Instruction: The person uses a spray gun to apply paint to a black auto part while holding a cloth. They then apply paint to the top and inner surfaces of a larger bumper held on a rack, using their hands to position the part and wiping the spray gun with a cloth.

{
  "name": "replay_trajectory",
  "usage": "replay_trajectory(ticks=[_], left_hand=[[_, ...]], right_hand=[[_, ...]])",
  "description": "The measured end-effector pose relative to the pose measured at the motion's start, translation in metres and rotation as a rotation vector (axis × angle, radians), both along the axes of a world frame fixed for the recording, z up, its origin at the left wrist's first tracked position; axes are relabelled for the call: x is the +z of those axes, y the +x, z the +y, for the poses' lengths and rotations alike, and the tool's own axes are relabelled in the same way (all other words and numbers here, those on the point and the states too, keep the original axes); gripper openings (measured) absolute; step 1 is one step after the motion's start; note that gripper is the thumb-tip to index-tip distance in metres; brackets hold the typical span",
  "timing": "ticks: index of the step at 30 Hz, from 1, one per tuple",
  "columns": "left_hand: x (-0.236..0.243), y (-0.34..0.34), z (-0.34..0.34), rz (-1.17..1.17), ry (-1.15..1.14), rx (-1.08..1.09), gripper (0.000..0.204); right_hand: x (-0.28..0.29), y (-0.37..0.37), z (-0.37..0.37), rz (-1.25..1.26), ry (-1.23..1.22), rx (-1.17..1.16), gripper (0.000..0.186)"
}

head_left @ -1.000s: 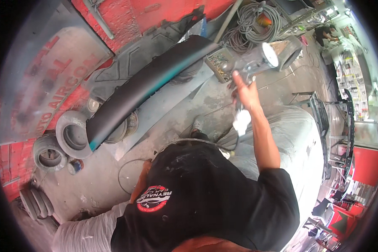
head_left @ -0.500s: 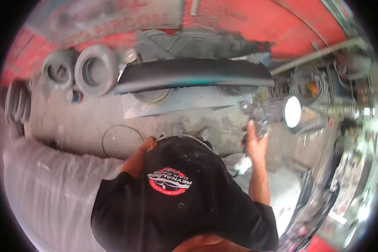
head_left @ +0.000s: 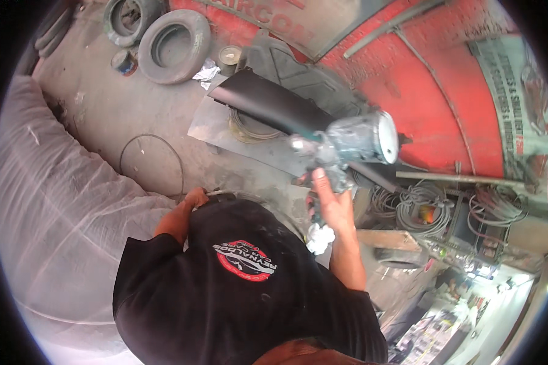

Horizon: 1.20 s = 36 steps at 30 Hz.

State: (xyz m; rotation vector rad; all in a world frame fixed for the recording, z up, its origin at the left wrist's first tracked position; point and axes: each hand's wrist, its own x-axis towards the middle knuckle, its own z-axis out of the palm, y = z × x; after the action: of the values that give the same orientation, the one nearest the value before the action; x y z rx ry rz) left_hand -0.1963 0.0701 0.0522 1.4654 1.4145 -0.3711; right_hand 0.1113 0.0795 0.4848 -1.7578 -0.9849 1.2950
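Observation:
My right hand (head_left: 337, 210) is wrapped round the handle of a paint spray gun (head_left: 326, 152), held up in front of my chest. Its grey, paint-stained cup (head_left: 362, 137) leans to the right, and crumpled white material (head_left: 319, 238) is at the handle's foot. Beyond the gun lies a long dark panel (head_left: 268, 103), its right part partly hidden by the gun and cup. Down by my waist, my left hand (head_left: 195, 198) is closed on an air hose (head_left: 249, 195), which runs across in front of my body.
A covered bulky shape (head_left: 61, 225) fills the left side. Tyres (head_left: 175, 45) and a small can (head_left: 123, 62) stand on the far-left floor. A hose loop (head_left: 153, 135) lies ahead of my left hand. Coiled hoses (head_left: 425, 207) and a wooden board (head_left: 388, 239) are to the right.
The view has swung round, so the panel now slants down to the right and more red wall shows. In the picture, the spray gun has shifted left and overlaps the panel. Both hands keep their hold.

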Motion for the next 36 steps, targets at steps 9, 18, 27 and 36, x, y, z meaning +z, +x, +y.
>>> replay_trajectory(ticks=[9, 18, 27, 36], left_hand=[[-0.02, -0.007, -0.016, 0.037, 0.042, 0.052, 0.037], [-0.026, -0.001, -0.016, 0.037, 0.092, 0.124, 0.034], [-0.067, -0.025, -0.036, -0.098, 0.049, 0.248, 0.035], [-0.03, -0.003, -0.008, 0.035, 0.063, 0.039, 0.04]], right_hand=[[0.0, 0.02, 0.027, -0.113, 0.06, -0.158, 0.061], [0.022, 0.005, 0.067, 0.12, 0.041, 0.043, 0.055], [-0.014, 0.026, 0.082, -0.094, 0.201, -0.261, 0.051], [0.016, -0.021, 0.065, 0.18, -0.012, 0.187, 0.055]])
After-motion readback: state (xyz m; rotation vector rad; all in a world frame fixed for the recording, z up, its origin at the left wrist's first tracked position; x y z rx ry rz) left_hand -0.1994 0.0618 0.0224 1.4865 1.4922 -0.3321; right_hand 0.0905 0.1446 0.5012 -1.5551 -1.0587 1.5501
